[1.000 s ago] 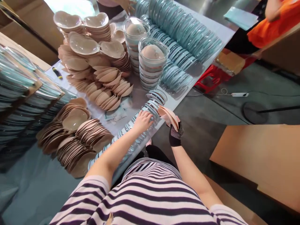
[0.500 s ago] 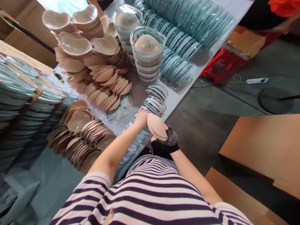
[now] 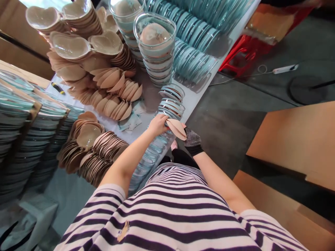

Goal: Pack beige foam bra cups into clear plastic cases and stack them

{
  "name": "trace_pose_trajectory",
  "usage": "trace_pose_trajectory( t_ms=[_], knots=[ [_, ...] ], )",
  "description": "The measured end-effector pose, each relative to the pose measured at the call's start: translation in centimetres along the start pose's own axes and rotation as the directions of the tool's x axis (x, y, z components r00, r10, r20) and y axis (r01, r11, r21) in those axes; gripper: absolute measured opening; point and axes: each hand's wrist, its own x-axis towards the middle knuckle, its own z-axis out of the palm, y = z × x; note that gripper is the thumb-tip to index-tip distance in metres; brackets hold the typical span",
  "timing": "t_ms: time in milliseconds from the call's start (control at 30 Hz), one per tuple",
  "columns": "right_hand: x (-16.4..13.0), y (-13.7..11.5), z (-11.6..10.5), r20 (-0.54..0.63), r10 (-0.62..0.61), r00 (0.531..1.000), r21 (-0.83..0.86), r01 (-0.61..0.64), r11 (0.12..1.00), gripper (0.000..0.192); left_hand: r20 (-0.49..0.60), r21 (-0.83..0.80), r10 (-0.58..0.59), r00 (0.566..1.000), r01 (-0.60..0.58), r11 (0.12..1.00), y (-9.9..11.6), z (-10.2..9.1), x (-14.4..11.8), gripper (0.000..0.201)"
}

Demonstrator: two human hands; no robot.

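Note:
A pair of beige bra cups (image 3: 177, 129) is held edge-on between my two hands, the cups lying against each other. My bare left hand (image 3: 158, 124) pinches the near-left end of it. At the other end, my right hand (image 3: 192, 137), in a dark dotted glove with open fingertips, grips the cups; part of its fingers is hidden behind them. Just beyond my left hand, a row of clear plastic containers (image 3: 171, 106) lies along the table edge, and more clear containers (image 3: 151, 153) run below my left forearm.
Stacked beige bra cups (image 3: 70, 45) fill the table's left side. Tall container stacks with cups inside (image 3: 157, 52) stand behind. Rows of clear lids or trays (image 3: 193, 35) lie farther back. Cardboard boxes (image 3: 293, 139) and a red stool (image 3: 238, 55) are at right.
The bra cups have turned from showing a broad face to edge-on, and both hands have shifted slightly up in the picture. My view has moved a little, too.

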Motion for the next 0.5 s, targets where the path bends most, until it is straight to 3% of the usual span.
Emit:
trace_pose_trajectory(
  t_ms=[167, 233, 300, 400, 500],
  knots=[
    [-0.5, -1.5, -1.1, 0.082, 0.056, 0.995, -0.054, -0.052, 0.997, 0.063, -0.108, -0.097, -0.102, 0.989, 0.092, 0.991, -2.0, 0.1, -0.9, 0.024],
    [-0.1, -2.4, -1.1, 0.146, 0.072, 0.987, -0.093, -0.059, 0.994, 0.06, -0.189, -0.129, -0.157, 0.969, 0.134, 0.983, -2.4, 0.7, -0.9, 0.039],
    [1.1, -3.3, -0.8, 0.221, 0.097, 0.97, -0.156, -0.063, 0.986, 0.057, -0.2, -0.191, -0.149, 0.968, 0.111, 0.975, -2.6, 1.3, -0.8, 0.066],
    [3.5, -4.2, -0.1, 0.285, 0.125, 0.95, -0.234, -0.057, 0.971, 0.05, -0.108, -0.281, -0.073, 0.992, 0.04, 0.959, -2.4, 1.9, -0.5, 0.097],
    [4.8, -4.3, -0.3, 0.256, 0.126, 0.958, -0.284, -0.05, 0.957, 0.046, -0.046, -0.3, -0.091, 0.995, 0.073, 0.951, -2.3, 2.0, -0.6, 0.1]
  ],
)
